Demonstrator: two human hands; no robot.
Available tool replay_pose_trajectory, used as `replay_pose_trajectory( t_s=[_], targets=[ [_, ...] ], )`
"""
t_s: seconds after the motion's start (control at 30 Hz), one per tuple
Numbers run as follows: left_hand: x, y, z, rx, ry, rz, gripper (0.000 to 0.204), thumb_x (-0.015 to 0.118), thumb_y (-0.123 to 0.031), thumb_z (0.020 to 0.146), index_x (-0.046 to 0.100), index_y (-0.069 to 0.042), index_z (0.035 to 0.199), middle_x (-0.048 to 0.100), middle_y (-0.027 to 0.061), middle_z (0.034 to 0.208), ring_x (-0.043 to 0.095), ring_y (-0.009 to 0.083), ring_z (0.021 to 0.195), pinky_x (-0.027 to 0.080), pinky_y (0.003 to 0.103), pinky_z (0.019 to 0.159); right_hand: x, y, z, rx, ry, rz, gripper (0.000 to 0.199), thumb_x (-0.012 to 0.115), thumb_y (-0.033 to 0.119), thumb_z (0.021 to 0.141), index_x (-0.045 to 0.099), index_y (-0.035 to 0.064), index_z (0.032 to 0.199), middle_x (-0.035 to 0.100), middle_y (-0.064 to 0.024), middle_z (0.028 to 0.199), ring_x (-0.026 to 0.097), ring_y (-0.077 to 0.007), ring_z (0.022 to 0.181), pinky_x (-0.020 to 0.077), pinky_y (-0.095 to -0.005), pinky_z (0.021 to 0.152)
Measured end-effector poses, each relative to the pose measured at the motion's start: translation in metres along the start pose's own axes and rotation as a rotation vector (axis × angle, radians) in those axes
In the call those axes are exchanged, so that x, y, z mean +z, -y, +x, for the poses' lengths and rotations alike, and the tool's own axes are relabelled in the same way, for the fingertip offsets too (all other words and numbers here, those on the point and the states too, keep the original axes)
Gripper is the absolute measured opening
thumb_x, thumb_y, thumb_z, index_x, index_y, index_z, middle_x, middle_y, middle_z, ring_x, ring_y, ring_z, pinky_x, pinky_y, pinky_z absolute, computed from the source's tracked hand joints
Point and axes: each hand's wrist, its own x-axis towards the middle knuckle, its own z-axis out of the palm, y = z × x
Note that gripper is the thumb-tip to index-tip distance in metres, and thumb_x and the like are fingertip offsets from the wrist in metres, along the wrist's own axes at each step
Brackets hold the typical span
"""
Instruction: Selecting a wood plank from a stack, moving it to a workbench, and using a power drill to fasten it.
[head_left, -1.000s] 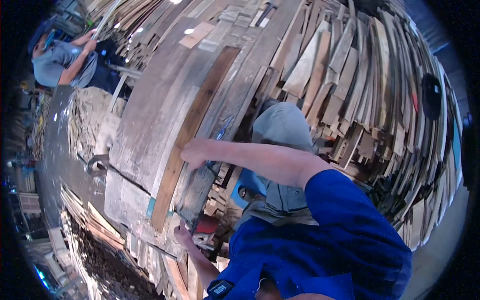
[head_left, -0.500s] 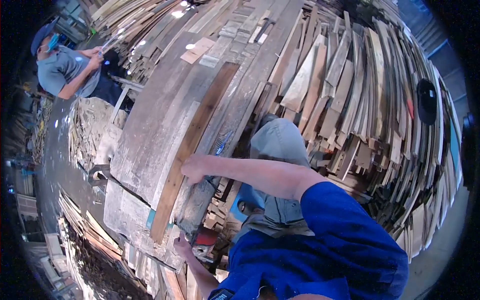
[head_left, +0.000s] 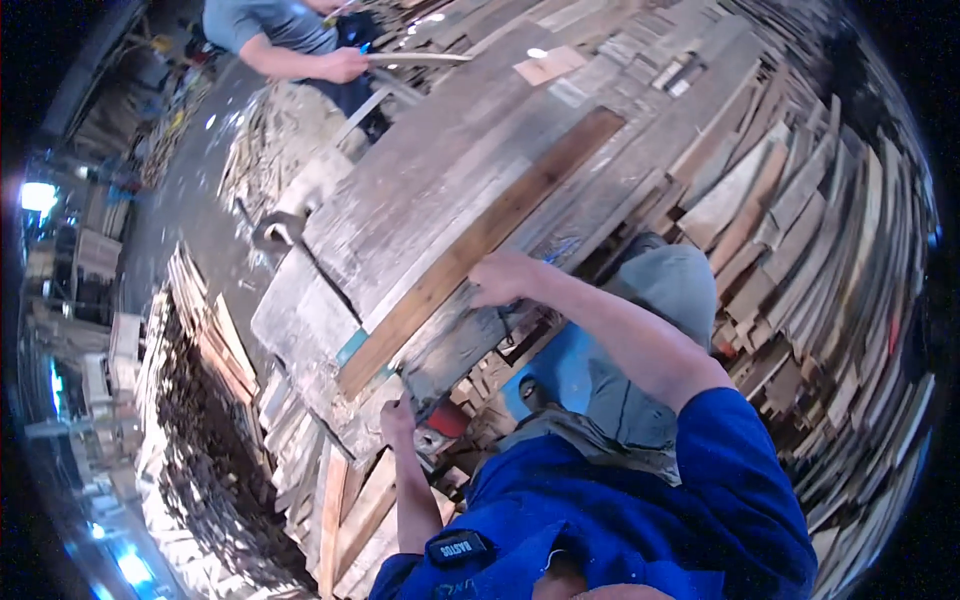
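Note:
A long brown wooden plank (head_left: 490,228) lies slantwise on a worn, dusty work table (head_left: 400,205). My right hand (head_left: 503,278) is at the plank's near edge, about midway along, its fingers curled against the wood. Close to the plank's lower-left end, my left hand (head_left: 398,420) is closed beside the table's near side. Whatever that hand grips is too small to make out. A teal piece (head_left: 351,346) shows next to the plank's end, where a dark narrow slot (head_left: 330,283) crosses the table.
Past the table's far left side, another person (head_left: 300,60) holds a thin strip of wood (head_left: 420,58). Stacked boards (head_left: 800,270) fill the right. A scrap heap (head_left: 200,470) lies lower left. A red part (head_left: 447,420) sits under the table's near side.
My view has swung, shifting the scene rightward in the picture. My right hand has slid from atop the plank to its near edge. The other person now reaches out with a wood strip.

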Motion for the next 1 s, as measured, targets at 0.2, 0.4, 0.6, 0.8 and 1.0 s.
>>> replay_pose_trajectory(
  t_s=[0.2,0.4,0.6,0.8,1.0],
  targets=[
    [-0.009,0.006,-0.006,0.001,-0.042,-0.04,0.055,0.063,-0.054,0.084,0.074,-0.002,0.095,0.071,0.0243,0.095,0.069,0.041,0.094,0.052,0.049,0.084,-0.005,0.011,-0.002,0.049,0.017,0.063,0.044,0.067,0.047,0.083,0.071,0.0064,0.097,0.07,-0.0176,0.104,0.066,-0.035,0.103,0.0506,-0.0483,0.089],
    [-0.001,-0.006,-0.001,0.029,-0.019,-0.05,0.055,0.063,-0.054,0.085,0.073,-0.001,0.093,0.07,0.0256,0.094,0.068,0.0427,0.095,0.051,0.05,0.084,-0.005,-0.003,-0.003,0.053,0.061,0.014,0.043,0.067,0.046,0.085,0.069,0.0071,0.103,0.07,-0.0163,0.109,0.065,-0.0345,0.107,0.0501,-0.048,0.091],
    [0.01,0.009,0.036,-0.073,0.271,-0.23,0.057,0.062,-0.054,0.087,0.071,0.003,0.092,0.07,0.0255,0.097,0.068,0.0416,0.094,0.051,0.049,0.084,-0.014,0.003,-0.007,0.082,0.062,0.06,0.046,0.066,0.043,0.084,0.072,0.0034,0.107,0.07,-0.0194,0.113,0.065,-0.0347,0.11,0.0512,-0.0464,0.095],
    [0.015,-0.073,0.082,0.312,0.009,-0.13,0.061,0.063,-0.057,0.087,0.065,0.0,0.11,0.068,0.024,0.104,0.066,0.0398,0.1,0.049,0.048,0.089,0.016,-0.007,-0.011,0.044,0.077,0.107,0.041,0.064,0.041,0.085,0.072,0.0029,0.097,0.071,-0.0199,0.105,0.066,-0.0365,0.105,0.0508,-0.0491,0.092],
    [0.041,-0.174,0.12,0.648,-0.096,-0.045,0.081,0.06,-0.066,0.086,0.049,-0.006,0.14,0.052,0.0239,0.139,0.045,0.0395,0.134,0.041,0.049,0.107,0.04,-0.015,-0.04,0.113,0.099,0.056,0.043,0.064,0.044,0.085,0.07,0.0027,0.096,0.069,-0.0205,0.102,0.065,-0.0398,0.1,0.0503,-0.0502,0.088]
  ],
)
